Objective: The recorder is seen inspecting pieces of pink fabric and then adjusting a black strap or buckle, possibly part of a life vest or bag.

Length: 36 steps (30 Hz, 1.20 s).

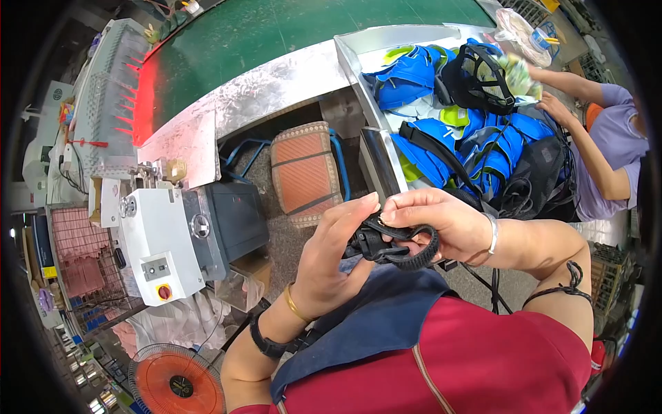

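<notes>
While left hand (327, 255) grips — right (449, 226) pinches strap (400, 257), apparently.

"What colour is the strap (422, 258) at the centre?"
"Black, with a ribbed edge."
"And at upper right?"
"Bright blue pieces (412, 79) with lime-green patches."
"Any pattern mid-frame?"
"The cushion (303, 183): brick-orange, beige dotted border, dark bands across."
"Along the bottom?"
"A crimson top (496, 352) with a tan stripe, a navy apron (358, 331), and at lower left an orange-red fan (155, 386), black-hubbed."
"The surface (310, 27) across the top?"
"Deep green."
</notes>
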Motion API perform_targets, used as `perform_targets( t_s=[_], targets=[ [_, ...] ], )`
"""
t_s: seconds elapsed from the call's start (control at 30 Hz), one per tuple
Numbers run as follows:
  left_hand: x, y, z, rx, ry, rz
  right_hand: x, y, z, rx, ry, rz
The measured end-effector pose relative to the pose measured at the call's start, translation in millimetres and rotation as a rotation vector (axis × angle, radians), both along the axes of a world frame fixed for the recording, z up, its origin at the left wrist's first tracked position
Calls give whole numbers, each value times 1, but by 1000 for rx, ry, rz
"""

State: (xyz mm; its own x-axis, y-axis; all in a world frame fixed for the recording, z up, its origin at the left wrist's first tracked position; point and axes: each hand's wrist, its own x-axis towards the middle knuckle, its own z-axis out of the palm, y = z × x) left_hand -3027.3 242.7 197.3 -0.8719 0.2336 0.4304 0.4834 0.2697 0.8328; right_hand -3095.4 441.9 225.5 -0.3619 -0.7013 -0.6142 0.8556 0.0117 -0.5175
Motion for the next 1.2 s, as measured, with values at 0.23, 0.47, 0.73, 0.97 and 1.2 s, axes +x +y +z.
perform_targets(
  t_s=[0.23, 0.47, 0.73, 0.97, 1.2],
  targets=[
    [6, -1, -1, -50, -20, -30, 1, 1, -5, 115, 98, 77],
    [5, 9, 5, -55, -136, -34, 2, 8, -14, 113, 260, 51],
    [0, 13, 17, 233, -554, -97, 5, 7, -45, 2, 13, -123],
    [-14, 25, 5, 392, -778, -45, 17, 16, -60, 26, 94, -162],
    [-28, 35, 5, 368, -854, -39, 20, 19, -68, 10, 225, -304]
  ],
)
